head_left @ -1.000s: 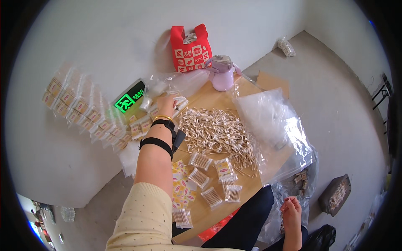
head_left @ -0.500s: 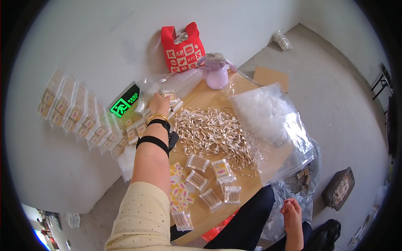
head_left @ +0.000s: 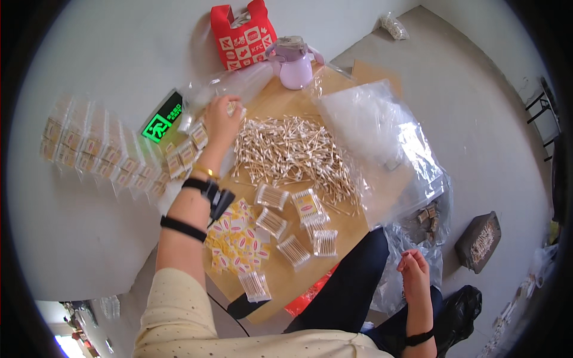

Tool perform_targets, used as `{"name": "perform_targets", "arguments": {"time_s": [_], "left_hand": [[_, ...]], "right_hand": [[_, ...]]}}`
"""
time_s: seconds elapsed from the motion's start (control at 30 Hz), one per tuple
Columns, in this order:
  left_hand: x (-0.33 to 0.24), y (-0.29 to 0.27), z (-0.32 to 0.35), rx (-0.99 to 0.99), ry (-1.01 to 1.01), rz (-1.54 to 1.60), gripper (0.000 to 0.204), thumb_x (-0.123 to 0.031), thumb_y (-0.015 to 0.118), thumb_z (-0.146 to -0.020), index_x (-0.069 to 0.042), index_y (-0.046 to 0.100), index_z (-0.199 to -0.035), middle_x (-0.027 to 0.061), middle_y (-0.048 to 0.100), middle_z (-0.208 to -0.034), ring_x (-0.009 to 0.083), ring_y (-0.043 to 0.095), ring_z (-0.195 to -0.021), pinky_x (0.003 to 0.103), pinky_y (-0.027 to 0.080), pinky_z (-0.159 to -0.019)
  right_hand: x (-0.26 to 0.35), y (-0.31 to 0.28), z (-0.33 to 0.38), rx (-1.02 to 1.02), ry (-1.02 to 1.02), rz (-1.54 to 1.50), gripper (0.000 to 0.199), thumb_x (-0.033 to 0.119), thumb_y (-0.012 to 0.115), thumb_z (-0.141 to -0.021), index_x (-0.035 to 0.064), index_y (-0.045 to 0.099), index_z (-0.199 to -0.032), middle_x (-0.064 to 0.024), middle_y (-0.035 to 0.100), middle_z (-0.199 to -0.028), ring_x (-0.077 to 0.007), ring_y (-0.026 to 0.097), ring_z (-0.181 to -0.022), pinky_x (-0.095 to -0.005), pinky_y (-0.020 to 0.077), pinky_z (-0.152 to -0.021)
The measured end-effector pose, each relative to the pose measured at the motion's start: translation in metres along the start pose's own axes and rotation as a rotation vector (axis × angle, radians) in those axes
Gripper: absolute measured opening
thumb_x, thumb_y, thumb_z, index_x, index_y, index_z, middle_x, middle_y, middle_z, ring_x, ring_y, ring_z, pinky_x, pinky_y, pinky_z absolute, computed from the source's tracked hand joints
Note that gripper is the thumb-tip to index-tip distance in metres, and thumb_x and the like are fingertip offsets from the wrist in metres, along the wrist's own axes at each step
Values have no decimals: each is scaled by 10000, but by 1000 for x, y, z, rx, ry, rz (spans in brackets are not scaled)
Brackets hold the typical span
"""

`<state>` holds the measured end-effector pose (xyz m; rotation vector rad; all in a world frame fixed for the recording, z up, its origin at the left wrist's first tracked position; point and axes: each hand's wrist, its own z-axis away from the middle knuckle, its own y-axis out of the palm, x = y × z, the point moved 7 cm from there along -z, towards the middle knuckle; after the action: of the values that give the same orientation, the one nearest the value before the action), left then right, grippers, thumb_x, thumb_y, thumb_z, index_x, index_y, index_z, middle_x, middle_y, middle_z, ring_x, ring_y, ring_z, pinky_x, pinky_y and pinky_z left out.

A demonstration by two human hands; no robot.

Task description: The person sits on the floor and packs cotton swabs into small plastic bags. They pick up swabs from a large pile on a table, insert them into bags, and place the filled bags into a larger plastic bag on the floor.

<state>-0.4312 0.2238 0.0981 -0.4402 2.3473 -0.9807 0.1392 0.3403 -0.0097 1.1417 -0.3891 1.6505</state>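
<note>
My left hand (head_left: 222, 122) reaches over the far left of the wooden table, its fingers closed round a small clear pack of cotton swabs (head_left: 233, 108). Beside it, several similar packs (head_left: 184, 156) lie in a heap. A broad pile of loose cotton swabs (head_left: 292, 149) spreads to the right of that hand. Nearer me are several filled swab packs (head_left: 272, 223) and a scatter of yellow and white printed cards (head_left: 239, 238). Above my right thigh, my right hand (head_left: 414, 268) hangs with its fingers curled in and nothing visible in them.
Stacked packs in clear plastic (head_left: 89, 146) rise at the left, near a green lit sign (head_left: 161, 116). A lilac flask (head_left: 296, 73) and red bag (head_left: 245, 39) stand at the back. Clear plastic bags (head_left: 376, 125) cover the table's right side. A dark bin (head_left: 477, 241) sits on the floor.
The whole view has shifted, so the table appears higher in the picture. My left hand stays among the far packs and now has one in its fingers. My right hand remains beside the table.
</note>
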Motion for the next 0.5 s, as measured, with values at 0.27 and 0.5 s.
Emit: {"name": "perform_targets", "arguments": {"time_s": [0.27, 0.5], "left_hand": [[-118, -50, 197, 754, -105, 262, 130, -159, 716, -818, -46, 683, -873, 84, 665, -841, 232, 633, -709, 353, 492, -689], [-131, -48, 290, 550, -185, 134, 299, -294, 726, -833, -34, 602, -911, 91, 631, -788, 265, 638, -729, 390, 489, -679]], "right_hand": [[2, 17, 9, 84, -12, 36, 115, 149, 566, -967, 40, 590, -994, -4, 552, -772, -95, 526, -723, -236, 410, -708], [6, 29, 32, 161, -22, 28, 151, 171, 583, -966, 22, 605, -976, 0, 558, -783, -84, 517, -729, -229, 403, -701]]}}
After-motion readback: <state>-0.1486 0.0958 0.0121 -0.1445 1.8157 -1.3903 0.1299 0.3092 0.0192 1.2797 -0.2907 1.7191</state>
